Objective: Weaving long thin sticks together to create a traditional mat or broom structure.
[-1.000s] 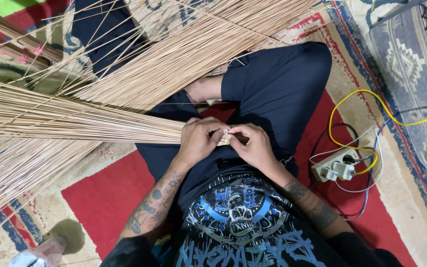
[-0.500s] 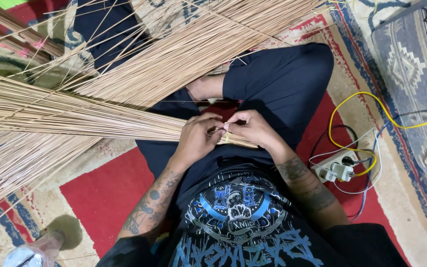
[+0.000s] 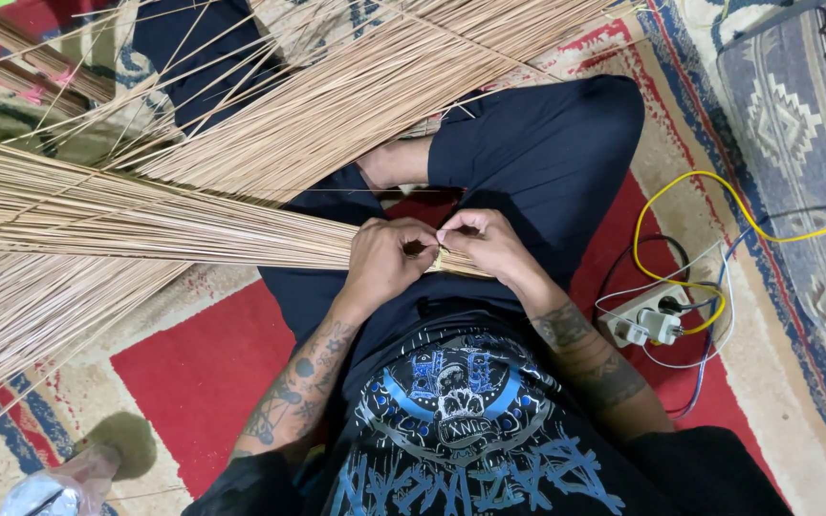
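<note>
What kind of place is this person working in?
Probably a room in a home, with the person sitting on the floor. A patterned red and beige carpet covers it, a white power strip with cables lies alongside, and bundles of thin dry sticks spread across it.

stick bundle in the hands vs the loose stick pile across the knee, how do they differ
The stick bundle is gathered tight at one end, where the left hand and right hand pinch it, and it runs nearly level to the left. The loose stick pile lies untouched, slanting up toward the top right, with stray sticks splayed out of it. The bundle narrows to a point at the hands; the pile stays broad. Both are thin, pale tan sticks.
</note>
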